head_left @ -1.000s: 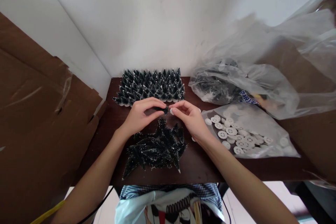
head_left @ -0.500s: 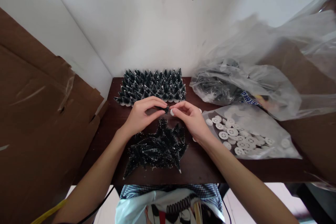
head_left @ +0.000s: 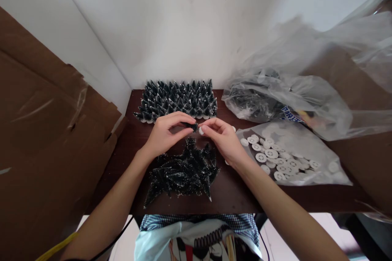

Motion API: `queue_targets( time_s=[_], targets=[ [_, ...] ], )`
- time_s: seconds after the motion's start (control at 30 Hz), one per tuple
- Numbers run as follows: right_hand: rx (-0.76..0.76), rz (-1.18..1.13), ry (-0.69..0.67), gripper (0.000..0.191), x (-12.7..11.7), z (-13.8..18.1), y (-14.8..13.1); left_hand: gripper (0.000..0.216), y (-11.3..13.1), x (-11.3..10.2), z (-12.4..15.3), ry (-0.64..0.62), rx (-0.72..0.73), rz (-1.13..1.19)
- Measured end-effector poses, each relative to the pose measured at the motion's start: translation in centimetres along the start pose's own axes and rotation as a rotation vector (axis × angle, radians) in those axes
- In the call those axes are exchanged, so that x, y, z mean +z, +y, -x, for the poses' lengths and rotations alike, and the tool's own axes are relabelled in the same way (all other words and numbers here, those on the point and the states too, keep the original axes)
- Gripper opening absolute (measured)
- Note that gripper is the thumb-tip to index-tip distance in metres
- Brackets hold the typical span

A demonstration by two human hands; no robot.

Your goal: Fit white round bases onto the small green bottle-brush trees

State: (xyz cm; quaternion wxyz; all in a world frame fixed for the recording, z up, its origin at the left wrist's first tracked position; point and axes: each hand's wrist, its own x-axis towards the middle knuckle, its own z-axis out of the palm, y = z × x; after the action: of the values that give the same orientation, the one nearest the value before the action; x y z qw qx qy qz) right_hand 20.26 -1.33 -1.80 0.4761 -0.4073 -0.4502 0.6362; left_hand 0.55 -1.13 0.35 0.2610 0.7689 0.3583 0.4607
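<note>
Between thumb and fingers, my left hand (head_left: 168,132) pinches a small dark green miniature tree (head_left: 193,126), mostly hidden by the fingers. Close against its end, my right hand (head_left: 222,134) grips a white round base (head_left: 201,130); whether the two parts touch I cannot tell. Below the hands lies a heap of loose miniature trees (head_left: 186,169) with white-flecked tips, on their sides. Behind the hands, rows of upright miniature trees (head_left: 179,98) stand on white bases at the back of the brown table (head_left: 232,193).
At right, a clear plastic bag (head_left: 321,151) holds many white round bases (head_left: 271,153), a few lying near its edge. Another plastic bag (head_left: 260,94) with dark contents sits behind it. Cardboard (head_left: 55,130) flanks the left side, and a white wall (head_left: 183,28) rises behind.
Almost nothing differs. Both hands keep their place and grip; the tree in my left hand shows a little more between the fingers.
</note>
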Motion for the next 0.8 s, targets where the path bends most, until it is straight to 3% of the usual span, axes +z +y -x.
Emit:
queue_targets(
  time_s=[0.2, 0.6, 0.8],
  targets=[
    [0.052, -0.124, 0.001, 0.024, 0.08, -0.02, -0.23, 0.026, 0.18, 0.37, 0.17, 0.037, -0.159, 0.176],
    [0.046, -0.145, 0.001, 0.023, 0.07, -0.09, -0.32, 0.034, 0.02, 0.37, 0.09, 0.099, -0.207, 0.27],
    [0.045, -0.154, 0.009, 0.022, 0.06, -0.03, -0.33, 0.018, 0.4, 0.18, -0.07, 0.116, -0.265, 0.306]
  ],
)
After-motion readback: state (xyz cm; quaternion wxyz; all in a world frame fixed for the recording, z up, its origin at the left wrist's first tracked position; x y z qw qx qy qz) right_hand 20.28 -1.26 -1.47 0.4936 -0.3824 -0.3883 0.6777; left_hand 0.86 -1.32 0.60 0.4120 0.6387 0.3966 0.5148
